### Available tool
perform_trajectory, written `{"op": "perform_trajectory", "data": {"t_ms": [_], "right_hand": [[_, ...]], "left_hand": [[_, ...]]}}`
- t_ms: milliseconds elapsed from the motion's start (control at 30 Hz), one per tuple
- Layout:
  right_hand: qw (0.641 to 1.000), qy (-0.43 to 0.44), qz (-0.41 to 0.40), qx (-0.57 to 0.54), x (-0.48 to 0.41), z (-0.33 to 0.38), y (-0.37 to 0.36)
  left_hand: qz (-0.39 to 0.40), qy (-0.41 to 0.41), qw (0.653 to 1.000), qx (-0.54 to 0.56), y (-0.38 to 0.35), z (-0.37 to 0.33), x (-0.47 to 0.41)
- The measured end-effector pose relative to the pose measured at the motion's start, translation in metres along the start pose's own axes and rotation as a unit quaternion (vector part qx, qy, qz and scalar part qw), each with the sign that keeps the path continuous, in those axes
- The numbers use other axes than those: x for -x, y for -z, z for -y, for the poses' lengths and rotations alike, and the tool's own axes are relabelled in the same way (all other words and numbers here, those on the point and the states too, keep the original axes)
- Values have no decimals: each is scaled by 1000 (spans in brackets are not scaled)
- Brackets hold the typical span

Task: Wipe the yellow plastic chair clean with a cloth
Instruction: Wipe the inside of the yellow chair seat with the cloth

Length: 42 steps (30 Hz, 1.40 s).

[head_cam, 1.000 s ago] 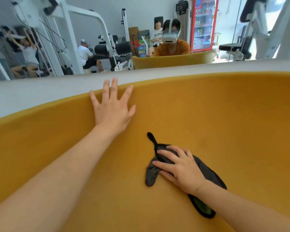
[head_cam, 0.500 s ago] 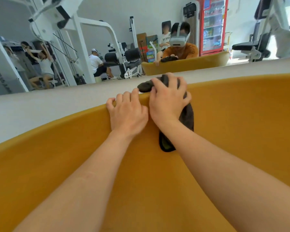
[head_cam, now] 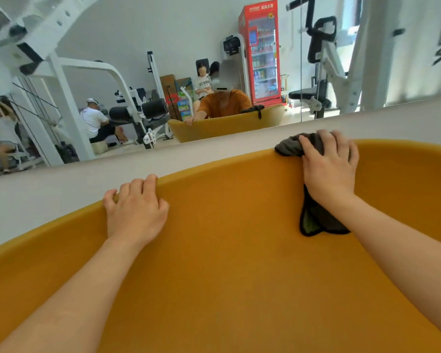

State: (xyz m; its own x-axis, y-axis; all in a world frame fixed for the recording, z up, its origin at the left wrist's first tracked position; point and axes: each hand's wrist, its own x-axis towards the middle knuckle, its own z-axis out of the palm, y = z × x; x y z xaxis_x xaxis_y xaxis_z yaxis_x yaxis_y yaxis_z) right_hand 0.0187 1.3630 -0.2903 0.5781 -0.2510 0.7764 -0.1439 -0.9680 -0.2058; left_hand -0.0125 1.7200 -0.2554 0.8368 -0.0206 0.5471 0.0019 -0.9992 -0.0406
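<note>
The yellow chair (head_cam: pixel 239 263) fills the lower half of the view. It is a smooth, matte, mustard-coloured plastic shell, and its curved rim arcs from the lower left up to the right edge. The inner surface is even in colour, with no clear marks to be seen.

A dark grey cloth (head_cam: pixel 318 220) is draped over the rim on the right. One bunched end lies on top of the rim, and the rest hangs down the inner face, where a turned-up corner shows a greenish side.

The right hand (head_cam: pixel 329 169) lies on the cloth with its fingers bent over the rim, gripping the cloth against the plastic. The left hand (head_cam: pixel 135 210) is well apart from it, further left along the rim, and its fingers are curled over the edge, holding the chair itself.

Behind the rim is a pale wall strip, and above that a large mirror (head_cam: pixel 163 47). The mirror reflects white gym machines (head_cam: pixel 69 80), a red drinks fridge (head_cam: pixel 264 52) and several people.
</note>
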Motion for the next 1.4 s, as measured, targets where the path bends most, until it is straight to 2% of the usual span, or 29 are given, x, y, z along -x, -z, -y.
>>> {"op": "perform_trajectory", "data": {"t_ms": [67, 200, 333, 400, 467, 567, 633, 667, 733, 867, 967, 1067, 1133, 1167, 1233, 1300, 1333, 1400], "right_hand": [[998, -36, 36, -26, 16, 19, -5], [985, 51, 165, -22, 81, 24, -15], [930, 124, 347, -7, 167, 13, 1], [896, 145, 418, -22, 207, 21, 19], [867, 151, 471, -55, 237, 35, 40], [819, 202, 529, -96, 273, 63, 70], [788, 254, 546, -127, 297, 82, 89], [772, 279, 552, -148, 308, 93, 98], [734, 315, 567, -204, 325, 119, 116], [662, 346, 585, -317, 343, 166, 145], [627, 380, 585, -347, 352, 179, 154], [644, 349, 580, -356, 349, 187, 145], [669, 229, 582, -402, 344, 198, 144], [669, 162, 584, -431, 343, 206, 147], [640, 74, 594, -482, 344, 225, 154], [597, 37, 606, -524, 345, 246, 164], [590, 35, 603, -536, 347, 257, 170], [596, 62, 575, -557, 354, 277, 186]], "left_hand": [[22, -4, 1000, -14, 3, 1, -2], [75, -10, 995, -64, 5, -1, 8], [144, -15, 987, -72, 20, -9, 36], [243, -12, 968, -56, 22, -19, 62], [361, -34, 929, -73, 16, -27, 97], [533, -82, 833, -124, 18, -8, 159], [603, -93, 772, -178, 33, 25, 199], [612, -105, 758, -201, 44, 43, 217], [597, -94, 767, -216, 75, 69, 251], [509, -27, 839, -188, 135, 78, 302], [301, -74, 931, -194, 181, 93, 345], [152, -58, 980, -115, 203, 129, 390], [109, -40, 992, -55, 198, 141, 407], [82, -42, 995, -25, 194, 143, 411], [25, -57, 998, 31, 187, 142, 413], [-7, -83, 995, 46, 182, 147, 412], [-23, -90, 994, 56, 182, 149, 412], [-41, -102, 992, 66, 180, 153, 411]]}}
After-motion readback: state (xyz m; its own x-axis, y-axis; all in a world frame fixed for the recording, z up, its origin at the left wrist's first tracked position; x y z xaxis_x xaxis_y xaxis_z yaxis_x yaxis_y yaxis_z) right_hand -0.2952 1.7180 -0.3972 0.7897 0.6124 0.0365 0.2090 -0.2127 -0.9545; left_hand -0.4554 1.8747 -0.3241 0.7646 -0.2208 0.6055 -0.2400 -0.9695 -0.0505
